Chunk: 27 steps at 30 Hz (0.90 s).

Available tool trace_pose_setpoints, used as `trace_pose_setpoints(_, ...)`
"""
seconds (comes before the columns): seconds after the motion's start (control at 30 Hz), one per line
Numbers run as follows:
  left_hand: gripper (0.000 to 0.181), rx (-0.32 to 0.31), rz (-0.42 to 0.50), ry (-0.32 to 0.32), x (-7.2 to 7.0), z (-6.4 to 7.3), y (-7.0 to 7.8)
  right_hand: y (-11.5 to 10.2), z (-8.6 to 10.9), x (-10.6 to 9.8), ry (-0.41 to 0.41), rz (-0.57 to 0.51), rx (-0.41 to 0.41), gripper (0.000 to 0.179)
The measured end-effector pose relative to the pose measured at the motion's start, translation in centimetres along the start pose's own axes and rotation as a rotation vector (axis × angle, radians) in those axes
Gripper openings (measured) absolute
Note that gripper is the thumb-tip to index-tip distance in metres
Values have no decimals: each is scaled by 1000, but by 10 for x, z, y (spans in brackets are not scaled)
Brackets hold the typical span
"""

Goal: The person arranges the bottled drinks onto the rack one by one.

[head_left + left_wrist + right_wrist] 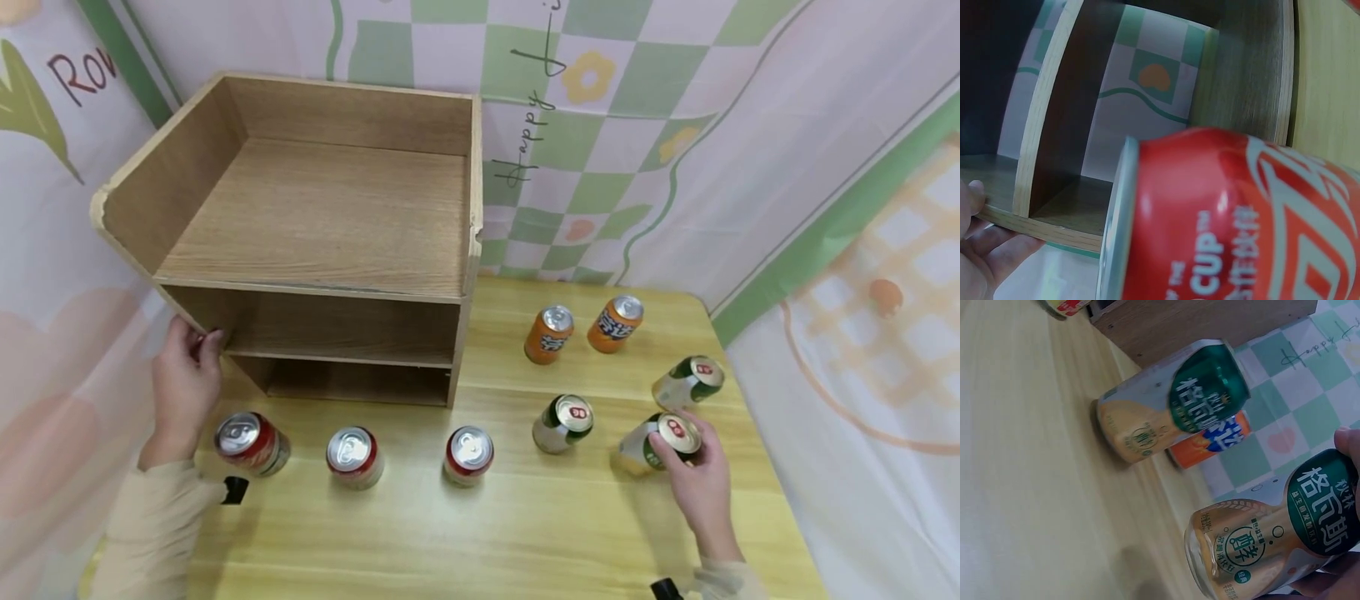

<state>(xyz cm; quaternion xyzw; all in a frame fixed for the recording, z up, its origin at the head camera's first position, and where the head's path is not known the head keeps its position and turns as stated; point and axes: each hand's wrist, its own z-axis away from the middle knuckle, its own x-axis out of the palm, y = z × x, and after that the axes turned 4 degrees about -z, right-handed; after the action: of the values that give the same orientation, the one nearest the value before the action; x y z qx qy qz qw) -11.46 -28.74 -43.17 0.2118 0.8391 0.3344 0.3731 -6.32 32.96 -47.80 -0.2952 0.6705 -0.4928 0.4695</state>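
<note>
At the left, my left hand (187, 375) pinches the front edge of a wooden shelf's (315, 217) side panel. The left wrist view shows its thumb inside and its fingers outside the panel. My right hand (697, 475) grips a green, white and gold drink can (1260, 537) around its upper part; whether its base touches the table I cannot tell. Two like cans stand close by: one behind it (688, 382), the other to its left (562, 423). Near the left hand is a red soda can (1210, 212), large in the left wrist view.
Two more red-rimmed cans, one in the middle left (354, 457) and one at centre (468, 456), stand before the shelf. Two orange soda cans, a left one (549, 335) and a right one (615, 323), stand right of it. Patterned cloth (570, 133) hangs behind the wooden table (510, 542).
</note>
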Motion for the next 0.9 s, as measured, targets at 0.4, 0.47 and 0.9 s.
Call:
trace_pose_setpoints(0.4, 20, -2, -5, -1, 0, -2, 2, -53, -17, -24, -110, -121, -143, 57)
trace_pose_setpoints(0.47, 21, -4, 2, 2, 0, -2, 2, -63, -19, -27, -132, -142, -182, 57)
trace_pose_setpoints(0.9, 22, -16, 2, -11, 0, 1, 0, -107, -33, -30, -186, -125, -271, 55)
